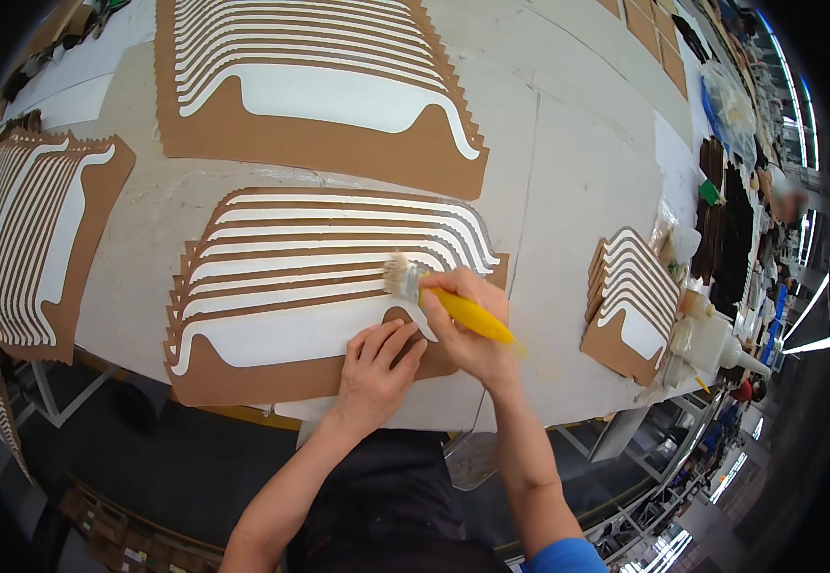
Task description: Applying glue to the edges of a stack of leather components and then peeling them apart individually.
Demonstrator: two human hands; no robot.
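My right hand (467,320) grips the yellow handle of a paintbrush (403,277). The brush's pale bristles rest on, or just above, a fanned stack of brown-and-white shaped pieces (281,334) in front of me. Each piece overlaps the one beyond it, so the white shows as curved stripes and one broad band at the near side. My left hand (377,371) lies on the near brown edge of this stack, fingers extended over a brown notch, holding nothing. What is under its palm is hidden.
More fanned stacks lie around: a large one (319,134) farther off, one at the left (90,229), and a small one (615,339) at the right. Beside it stands a white squeeze bottle (706,344). The grey table (567,172) ends just in front of my body.
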